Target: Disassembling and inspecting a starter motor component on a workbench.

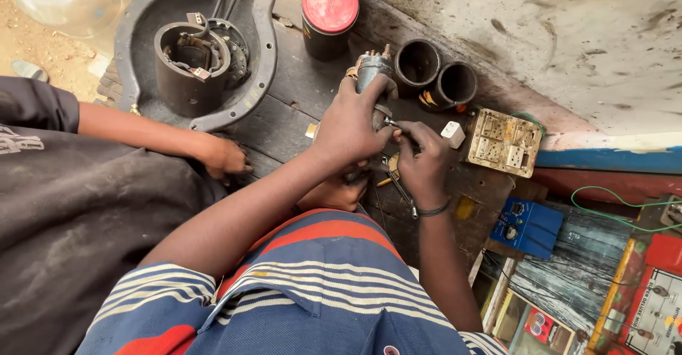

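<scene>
Left hand (349, 124) wrapped around a small grey motor body (372, 72) over the dark wooden bench (284, 106); right hand (423, 159) pinching a thin metal tool (391, 123) against its side, beside two black cylinders (436, 74)

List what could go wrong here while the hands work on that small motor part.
The tool tip could slip off the motor part into the left hand, which grips right beside it. The right hand works over loose pliers that might get knocked. Another person's hand rests close by and could be bumped.
</scene>
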